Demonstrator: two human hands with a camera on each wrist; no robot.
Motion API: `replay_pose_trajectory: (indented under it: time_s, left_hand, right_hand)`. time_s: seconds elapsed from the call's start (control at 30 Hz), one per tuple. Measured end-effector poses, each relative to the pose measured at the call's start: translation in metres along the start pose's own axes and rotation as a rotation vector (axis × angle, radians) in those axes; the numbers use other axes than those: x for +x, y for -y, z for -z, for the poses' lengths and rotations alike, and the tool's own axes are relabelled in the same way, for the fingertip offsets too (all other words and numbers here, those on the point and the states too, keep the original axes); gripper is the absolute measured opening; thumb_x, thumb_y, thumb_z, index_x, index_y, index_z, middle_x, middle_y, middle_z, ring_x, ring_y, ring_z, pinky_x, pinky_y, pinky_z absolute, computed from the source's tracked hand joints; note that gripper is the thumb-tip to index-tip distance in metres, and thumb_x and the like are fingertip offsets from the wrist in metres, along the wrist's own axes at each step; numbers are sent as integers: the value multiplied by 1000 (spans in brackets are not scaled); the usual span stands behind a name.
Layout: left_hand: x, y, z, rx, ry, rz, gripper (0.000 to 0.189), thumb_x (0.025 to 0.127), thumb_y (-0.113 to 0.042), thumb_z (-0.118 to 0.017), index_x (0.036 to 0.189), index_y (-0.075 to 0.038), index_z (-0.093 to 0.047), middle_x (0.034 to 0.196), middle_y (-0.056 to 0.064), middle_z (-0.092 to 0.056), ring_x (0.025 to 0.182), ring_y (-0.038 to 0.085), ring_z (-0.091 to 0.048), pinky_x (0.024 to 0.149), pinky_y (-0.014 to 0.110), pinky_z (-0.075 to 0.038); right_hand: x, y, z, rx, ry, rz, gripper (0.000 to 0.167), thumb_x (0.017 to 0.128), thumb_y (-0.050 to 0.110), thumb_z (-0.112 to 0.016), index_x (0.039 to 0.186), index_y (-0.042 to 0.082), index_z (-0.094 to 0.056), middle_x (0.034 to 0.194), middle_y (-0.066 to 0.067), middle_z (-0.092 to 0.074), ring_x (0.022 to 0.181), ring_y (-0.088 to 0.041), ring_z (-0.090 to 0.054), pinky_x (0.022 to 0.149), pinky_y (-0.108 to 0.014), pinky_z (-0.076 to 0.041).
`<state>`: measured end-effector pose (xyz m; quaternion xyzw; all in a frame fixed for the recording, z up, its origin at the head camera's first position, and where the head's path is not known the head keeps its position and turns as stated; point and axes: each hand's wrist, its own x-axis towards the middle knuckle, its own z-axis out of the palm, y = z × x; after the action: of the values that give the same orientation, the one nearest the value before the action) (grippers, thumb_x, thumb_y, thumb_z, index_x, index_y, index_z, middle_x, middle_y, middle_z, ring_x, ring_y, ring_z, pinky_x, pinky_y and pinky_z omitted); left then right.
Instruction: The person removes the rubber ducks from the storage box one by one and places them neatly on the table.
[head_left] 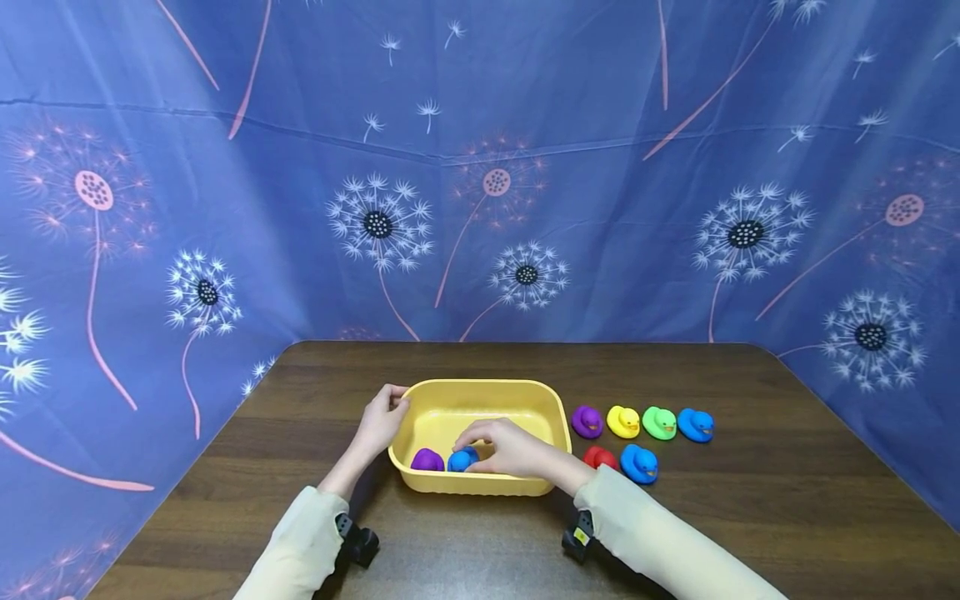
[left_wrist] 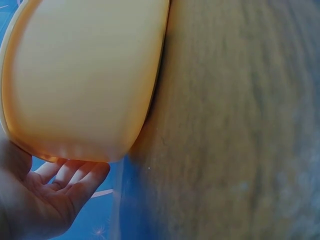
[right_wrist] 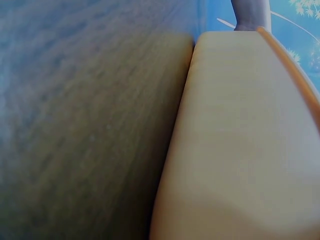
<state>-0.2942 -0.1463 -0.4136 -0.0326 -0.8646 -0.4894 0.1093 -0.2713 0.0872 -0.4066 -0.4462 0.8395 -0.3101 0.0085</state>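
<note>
A yellow plastic basin (head_left: 480, 485) sits on the table, with a purple rubber duck (head_left: 427, 460) and a blue rubber duck (head_left: 461, 459) inside near its front wall. My right hand (head_left: 513, 450) reaches over the front rim and pinches the blue duck between thumb and fingers. At the basin's left end, my left hand (head_left: 381, 421) holds the rim. The left wrist view shows the left fingers (left_wrist: 85, 182) bent against the outside wall. In the right wrist view the basin's outer wall (right_wrist: 240, 125) fills much of the picture and hides my right hand.
Right of the basin, a purple duck (head_left: 587, 422), yellow duck (head_left: 623, 422), green duck (head_left: 659, 423) and blue duck (head_left: 696, 425) form a row. Nearer stand a red duck (head_left: 600, 457), partly behind my right wrist, and another blue duck (head_left: 639, 464). A blue dandelion-print cloth (head_left: 450, 100) hangs behind.
</note>
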Motion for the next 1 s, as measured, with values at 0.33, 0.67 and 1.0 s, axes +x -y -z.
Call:
replay_pose_trajectory:
  time_s: [0.33, 0.67, 1.0]
  left_hand:
    - [0, 1, 0, 7, -3, -5, 23, 91, -7, -52, 111, 4, -57, 93, 16, -62, 86, 24, -58, 72, 26, -45]
    - [1, 3, 0, 17, -8, -1, 23, 91, -7, -51, 110, 4, -57, 92, 17, -62, 84, 23, -57, 71, 26, -45]
    - [0, 2, 0, 9, -3, -8, 24, 91, -8, -52, 111, 4, -57, 93, 17, -62, 85, 23, -57, 72, 26, -45]
  right_hand:
    - [-1, 4, 1, -89, -8, -41, 38, 79, 19, -75, 114, 8, -66, 113, -2, -62, 108, -18, -56, 96, -32, -44]
    - [-2, 4, 1, 10, -32, -92, 27, 77, 20, -76, 101, 9, -71, 90, 0, -59, 79, -13, -56, 69, -18, -45]
    - [-1, 0, -1, 29, 1, -70, 34, 78, 17, -76, 109, 6, -67, 97, -2, -63, 81, -11, -58, 68, -19, -49]
